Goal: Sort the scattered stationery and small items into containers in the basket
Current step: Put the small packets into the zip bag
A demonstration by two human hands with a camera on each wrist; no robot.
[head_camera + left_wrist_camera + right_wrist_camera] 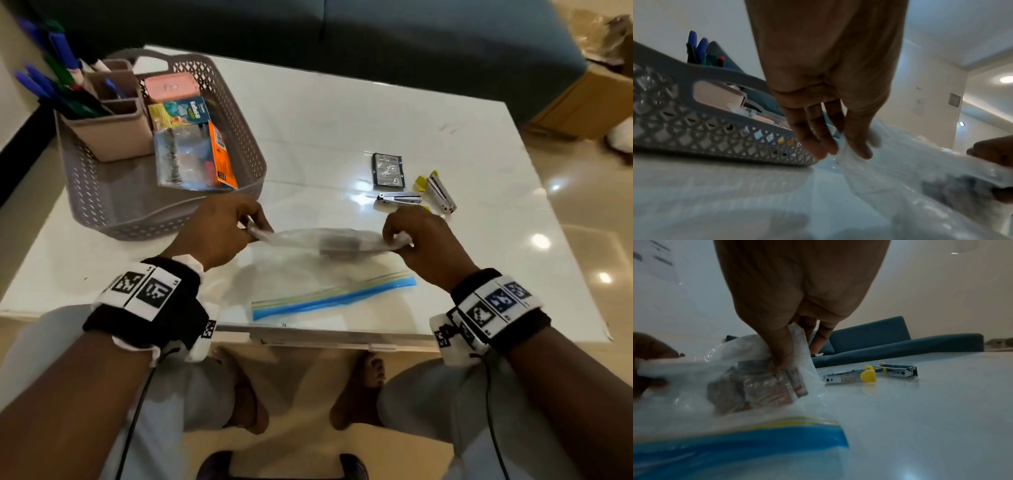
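Plastic bag pinched taut, left hand, right hand

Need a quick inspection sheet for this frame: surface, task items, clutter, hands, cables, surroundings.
Surface: white glossy table, reflections on it.
Job's things: clear zip bag with a blue seal strip, small packs inside it; grey basket holding a pen holder, a pink box and packets; dark packet and two staplers loose on the table.
Clutter: nothing seen.
Grippers: left hand and right hand each pinch the bag's far edge, lifting it.
Cables: thin black lead from each wristband.
Surroundings: dark blue sofa, cardboard box, tiled floor.
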